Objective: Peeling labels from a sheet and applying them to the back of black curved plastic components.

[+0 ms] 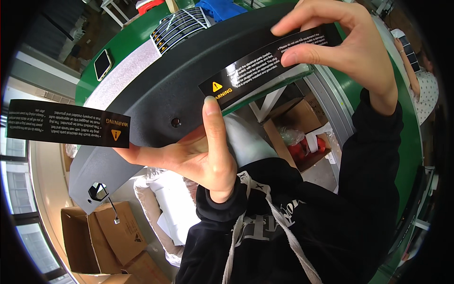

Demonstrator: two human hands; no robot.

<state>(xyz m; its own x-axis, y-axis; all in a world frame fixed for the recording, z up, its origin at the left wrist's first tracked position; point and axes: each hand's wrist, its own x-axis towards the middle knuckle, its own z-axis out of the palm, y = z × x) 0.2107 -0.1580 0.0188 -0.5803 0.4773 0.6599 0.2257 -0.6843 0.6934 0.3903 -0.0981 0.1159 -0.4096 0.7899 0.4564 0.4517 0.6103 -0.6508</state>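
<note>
A long curved black panel point(161, 102) crosses in front of me, with a small round hole and a cut-out at its lower left end. On it lies a black sticker label point(257, 66) with white print and a yellow triangle. The thumb of my left hand point(208, 156) presses this label's left corner. A second, similar label point(66, 124) sticks out leftward from that hand's index fingertip; the other fingers are partly hidden behind the panel. Over the first label's right end is my right hand point(345, 47), thumb against the label and index finger spread apart from it.
A phone point(102, 65) and a sheet of labels point(179, 28) lie on the green table point(87, 80), beside blue cloth point(220, 8). Cardboard boxes point(101, 236) stand lower left; another box point(302, 123) holds red items. A short cable point(115, 213) dangles. Another person's arm point(409, 66) shows at right.
</note>
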